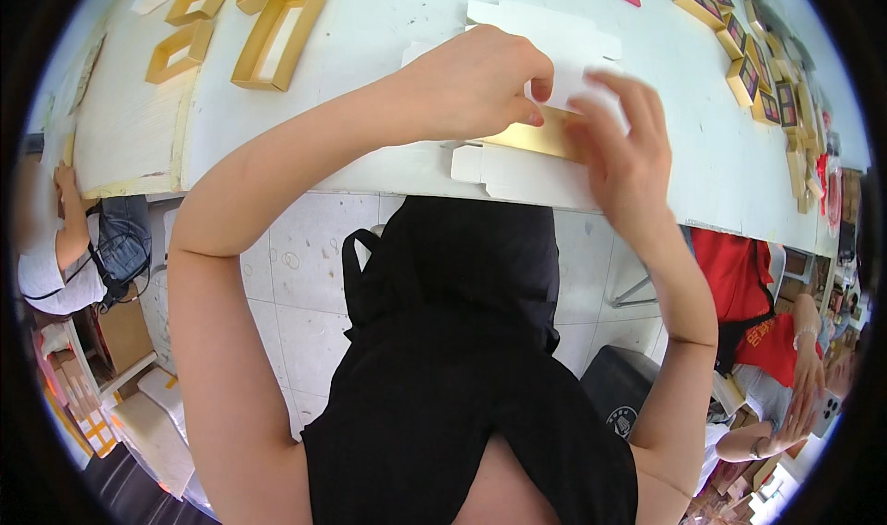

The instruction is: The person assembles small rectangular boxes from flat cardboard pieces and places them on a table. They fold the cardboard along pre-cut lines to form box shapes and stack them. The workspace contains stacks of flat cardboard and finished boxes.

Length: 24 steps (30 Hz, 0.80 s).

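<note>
Left hand (490,82) curled and right hand (633,146) loosely spread, any grip unclear, flanked a gold panel (531,135) near the table's (370,170) front edge; flapped white card (545,31) around it lay unfolded, while gold box frames (259,84) stood formed toward the far-left corner

"Where are the hands?"

"Over a white table (370,26). The left hand (490,80) curls above a shiny gold piece (528,135); the right hand (636,146), blurred by motion, is at that piece's right end. Whether either grips it, I can't tell."

"What lies around them?"

"Flat white card (550,34) with cut tabs. Upper left, open gold boxes (259,84); upper right, small gold boxes with dark fronts (742,80)."

"Anyone else?"

"A person (60,280) at the left edge; red clothing (728,271) shows at right."
</note>
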### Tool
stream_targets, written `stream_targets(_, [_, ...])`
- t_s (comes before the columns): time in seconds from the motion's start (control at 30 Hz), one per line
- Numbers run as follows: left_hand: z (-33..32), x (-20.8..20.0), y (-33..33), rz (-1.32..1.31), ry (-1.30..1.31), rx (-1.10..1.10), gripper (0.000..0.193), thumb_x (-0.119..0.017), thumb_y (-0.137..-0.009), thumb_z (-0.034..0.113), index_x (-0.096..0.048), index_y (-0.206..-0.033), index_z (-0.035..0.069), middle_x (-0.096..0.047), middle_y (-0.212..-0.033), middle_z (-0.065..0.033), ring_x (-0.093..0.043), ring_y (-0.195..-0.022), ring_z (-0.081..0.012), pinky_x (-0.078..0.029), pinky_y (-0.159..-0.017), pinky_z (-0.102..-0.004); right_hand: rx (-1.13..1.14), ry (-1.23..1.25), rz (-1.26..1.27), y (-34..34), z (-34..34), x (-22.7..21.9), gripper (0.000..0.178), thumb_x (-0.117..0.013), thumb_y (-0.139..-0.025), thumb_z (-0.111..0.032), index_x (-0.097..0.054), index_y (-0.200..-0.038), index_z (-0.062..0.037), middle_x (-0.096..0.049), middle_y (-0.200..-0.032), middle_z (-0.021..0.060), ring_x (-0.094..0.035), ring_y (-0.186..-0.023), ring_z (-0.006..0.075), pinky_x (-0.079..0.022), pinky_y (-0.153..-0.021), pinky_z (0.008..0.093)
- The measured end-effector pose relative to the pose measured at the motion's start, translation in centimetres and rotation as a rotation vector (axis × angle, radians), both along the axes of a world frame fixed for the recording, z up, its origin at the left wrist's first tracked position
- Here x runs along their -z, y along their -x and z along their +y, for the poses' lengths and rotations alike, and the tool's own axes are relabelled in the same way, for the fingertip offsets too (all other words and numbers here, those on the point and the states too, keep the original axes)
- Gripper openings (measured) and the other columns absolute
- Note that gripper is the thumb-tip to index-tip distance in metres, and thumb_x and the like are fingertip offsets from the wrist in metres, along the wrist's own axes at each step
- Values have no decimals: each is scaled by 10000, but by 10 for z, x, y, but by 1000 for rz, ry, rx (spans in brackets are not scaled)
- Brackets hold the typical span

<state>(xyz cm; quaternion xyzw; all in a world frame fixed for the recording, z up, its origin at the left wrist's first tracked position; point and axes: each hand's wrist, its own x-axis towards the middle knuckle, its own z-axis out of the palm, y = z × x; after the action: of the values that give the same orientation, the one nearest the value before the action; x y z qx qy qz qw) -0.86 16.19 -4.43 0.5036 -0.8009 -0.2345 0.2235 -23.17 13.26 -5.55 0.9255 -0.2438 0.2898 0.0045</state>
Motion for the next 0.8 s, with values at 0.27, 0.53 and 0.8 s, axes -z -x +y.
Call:
stream_targets(0.27, [26, 2, 8, -133, 650, -30, 214, -747, -873, 243, -690, -913, 40, -640, -826, -99, -614, -763, -248, -505, -691, -373, -117, 4, 52, 3, 8, 8, 239, -689, -764, -35, -663, -1002, -26, -632, -992, 72, -631, -913, 264, -523, -722, 362])
stream_targets(0.53, [9, 16, 9, -319, 255, -126, 189, -713, -896, 243, -640, -877, 70, -628, -849, -45, -641, -835, -252, -533, -727, -388, -140, -479, 189, -12, -44, -6, 140, -614, -890, -65, -685, -989, 3, -673, -849, 142, -644, -803, 330, -514, -741, 399])
stream_targets(0.8, [27, -18, -10, -1, 606, -277, 436, -695, -928, 422, -659, -1105, 25, -704, -1000, -137, -687, -828, -289, -541, -712, -329, 116, -510, -379, -20, -30, -32, 137, -609, -975, -74, -699, -1000, 26, -671, -777, 141, -603, -656, 189, -481, -640, 256])
